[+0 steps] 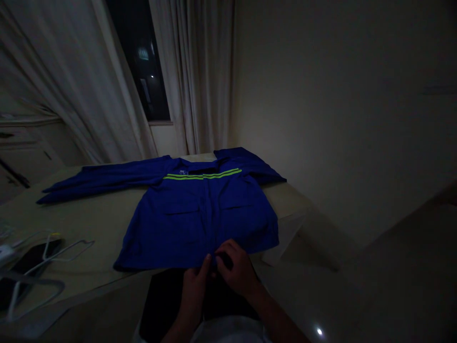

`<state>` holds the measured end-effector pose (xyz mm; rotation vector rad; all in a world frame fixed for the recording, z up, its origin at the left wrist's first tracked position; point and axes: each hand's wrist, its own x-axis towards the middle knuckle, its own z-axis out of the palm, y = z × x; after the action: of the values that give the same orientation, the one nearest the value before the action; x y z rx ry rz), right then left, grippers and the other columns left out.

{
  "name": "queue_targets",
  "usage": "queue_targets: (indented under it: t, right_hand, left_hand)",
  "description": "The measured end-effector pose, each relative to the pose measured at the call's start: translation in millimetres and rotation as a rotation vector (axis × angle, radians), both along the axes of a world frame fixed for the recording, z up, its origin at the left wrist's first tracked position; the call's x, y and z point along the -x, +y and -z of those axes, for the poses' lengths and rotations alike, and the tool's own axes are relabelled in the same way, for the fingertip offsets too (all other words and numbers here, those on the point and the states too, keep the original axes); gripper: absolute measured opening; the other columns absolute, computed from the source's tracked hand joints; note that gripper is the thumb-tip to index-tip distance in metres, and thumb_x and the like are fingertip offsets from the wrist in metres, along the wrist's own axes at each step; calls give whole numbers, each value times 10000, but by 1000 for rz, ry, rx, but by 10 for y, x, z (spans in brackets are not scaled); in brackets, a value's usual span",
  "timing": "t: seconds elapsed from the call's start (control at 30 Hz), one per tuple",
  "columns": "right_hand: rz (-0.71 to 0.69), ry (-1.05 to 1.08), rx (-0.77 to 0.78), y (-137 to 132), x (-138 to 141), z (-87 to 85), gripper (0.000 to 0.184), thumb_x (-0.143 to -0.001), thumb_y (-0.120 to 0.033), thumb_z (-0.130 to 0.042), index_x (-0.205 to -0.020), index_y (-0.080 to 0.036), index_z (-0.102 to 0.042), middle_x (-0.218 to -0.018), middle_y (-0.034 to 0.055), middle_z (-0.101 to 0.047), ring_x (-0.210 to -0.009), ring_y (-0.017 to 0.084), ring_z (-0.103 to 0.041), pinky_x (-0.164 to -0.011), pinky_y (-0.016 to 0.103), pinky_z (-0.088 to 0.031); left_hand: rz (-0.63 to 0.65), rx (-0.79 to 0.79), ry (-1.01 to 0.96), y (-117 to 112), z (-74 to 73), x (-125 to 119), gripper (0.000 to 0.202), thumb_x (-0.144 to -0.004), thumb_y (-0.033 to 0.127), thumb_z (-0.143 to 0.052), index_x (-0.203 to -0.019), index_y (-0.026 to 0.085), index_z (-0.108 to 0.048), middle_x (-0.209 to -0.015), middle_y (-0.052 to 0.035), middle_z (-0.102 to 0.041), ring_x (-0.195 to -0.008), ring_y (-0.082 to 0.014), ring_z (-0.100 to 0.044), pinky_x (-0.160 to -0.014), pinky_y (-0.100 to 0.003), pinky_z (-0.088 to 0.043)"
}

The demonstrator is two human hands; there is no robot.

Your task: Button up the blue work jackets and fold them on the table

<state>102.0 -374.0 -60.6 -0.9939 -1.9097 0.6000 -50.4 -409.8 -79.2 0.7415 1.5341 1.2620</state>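
Note:
A blue jacket (pixel 178 228) with yellow-green chest stripes lies front up, its lower hem at the near table edge. One sleeve stretches to the left; the other is bent at the far right. My left hand (pixel 195 278) is closed on the hem at the bottom of the front opening, thumb on top. Beside it, my right hand (pixel 233 267) pinches the same bottom edge with curled fingers. The dim light hides what exactly lies between the fingertips.
The pale table (pixel 93 228) carries a dark flat device (pixel 32 262) and a white cable (pixel 71 252) at the left. Beyond stand curtains (pixel 200 71) and a dark window (pixel 143 62). A plain wall (pixel 339 95) rises on the right.

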Motion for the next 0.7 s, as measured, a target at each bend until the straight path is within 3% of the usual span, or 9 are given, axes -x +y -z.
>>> queue_targets:
  t: [0.1,0.2,0.27,0.33,0.43,0.5,0.57,0.63,0.7]
  right_hand:
    - [29,4,-18,74,-29,-52,76,-957,-199,-618,-978,-215,-689,-968,47,-674,-925,190,-666,-833,308,-524]
    - [68,13,-47,133,-66,-86,102,-992,-222,-588,-981,-217,-689,-970,50,-677,-912,184,-672,-818,298,-536]
    - [89,24,-73,165,-102,-112,114,-1008,-242,-580,-1009,-222,-692,-985,56,-686,-918,187,-680,-824,301,-550]
    - [102,20,-98,236,-158,-154,130,-1020,-275,-582,-1066,-230,-695,-1021,67,-699,-957,200,-688,-860,316,-564]
    - [111,-53,-116,549,-279,-264,221,-1036,-347,-579,-1197,-241,-687,-1157,93,-714,-1102,234,-681,-986,376,-557]
    - [118,-155,-115,944,-372,-362,317,-1043,-419,-565,-1281,-238,-671,-1273,109,-701,-1213,259,-651,-1083,431,-519]
    - [135,-299,-100,1452,-450,-453,425,-1040,-493,-546,-1350,-223,-655,-1373,126,-675,-1302,288,-614,-1152,480,-469]
    - [162,-475,-62,1973,-500,-500,533,-1027,-544,-541,-1428,-202,-622,-1469,147,-627,-1375,319,-570,-1193,507,-427]
    - [199,-632,-26,2400,-522,-477,628,-1015,-559,-548,-1515,-178,-552,-1565,165,-543,-1447,335,-508,-1222,505,-387]
  left_hand:
    - [-13,26,5,10,50,-51,734,-465,897,-782,-491,181,-624,-524,-78,-601,-529,-209,-565,-537,-334,-453]
    - [45,111,-76,21,169,-77,708,-452,881,-795,-609,205,-658,-511,-74,-610,-505,-229,-587,-529,-351,-470]
    - [140,195,-186,-23,238,-56,738,-479,888,-782,-757,210,-693,-610,-97,-694,-550,-243,-644,-560,-358,-507]
    - [341,278,-271,-113,228,14,803,-516,924,-742,-907,222,-718,-785,-127,-777,-641,-260,-709,-624,-377,-548]
    - [744,264,-208,-183,-38,230,725,-641,879,-741,-993,244,-747,-914,-126,-811,-771,-257,-756,-720,-373,-568]
    - [856,157,-119,-42,-366,450,602,-772,793,-722,-975,228,-757,-889,-114,-809,-762,-233,-753,-697,-336,-558]
    - [734,35,-96,310,-725,736,554,-846,721,-704,-1038,203,-744,-892,-109,-803,-704,-213,-738,-637,-312,-550]
    - [455,-138,-116,831,-1015,1082,496,-838,528,-810,-1198,203,-705,-1111,-121,-790,-849,-207,-750,-712,-297,-579]
    - [141,-250,-188,1408,-1179,1461,463,-816,295,-831,-1240,198,-672,-1279,-124,-735,-983,-200,-740,-795,-280,-586]
